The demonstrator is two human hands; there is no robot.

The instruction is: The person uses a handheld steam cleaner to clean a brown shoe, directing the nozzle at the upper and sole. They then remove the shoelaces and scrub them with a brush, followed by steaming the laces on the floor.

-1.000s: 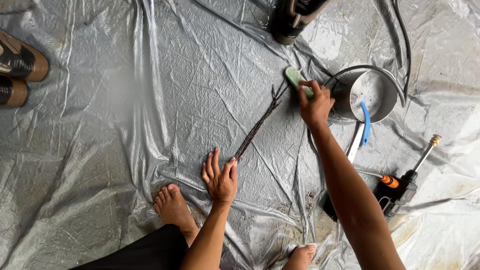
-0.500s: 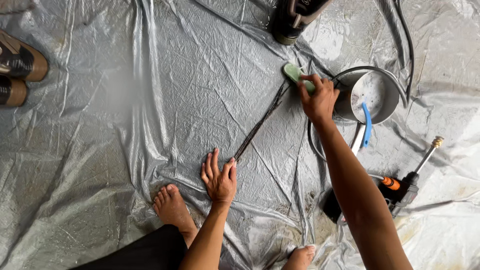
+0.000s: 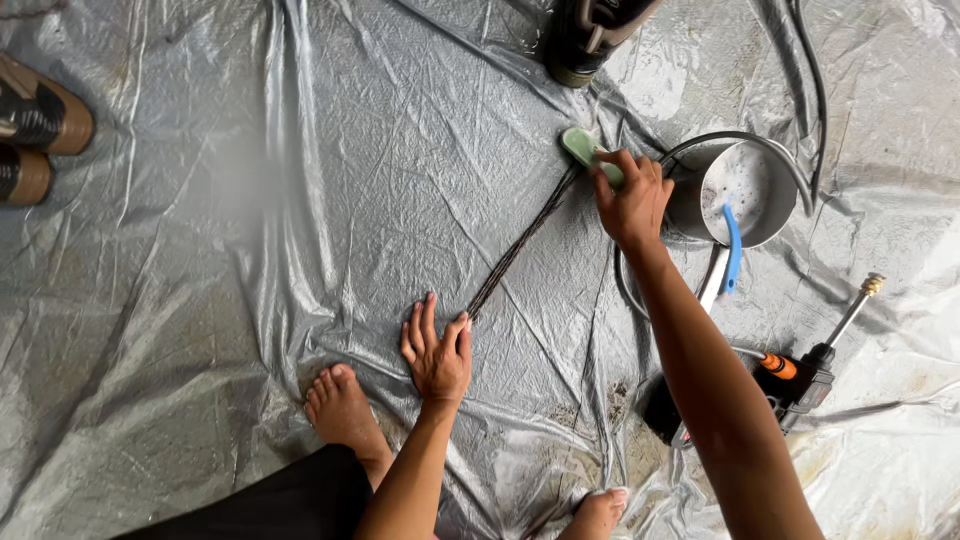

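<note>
Since the earlier frame our right hand (image 3: pixel 630 200) has slid the pale green brush (image 3: pixel 582 150), which it grips, slightly along the dark strip (image 3: pixel 520 243). That strip runs diagonally from the brush down to our left hand (image 3: pixel 437 355), which presses its near end flat, fingers spread.

This looks like a makeshift wash spot on the ground, at a home or yard. A crinkled grey plastic sheet (image 3: pixel 300 200) covers the floor, with a metal pot (image 3: pixel 745 190), a spray gun (image 3: pixel 810 375), hoses (image 3: pixel 810 90), sandals (image 3: pixel 35 125) and bare feet (image 3: pixel 345 410) on it.
</note>
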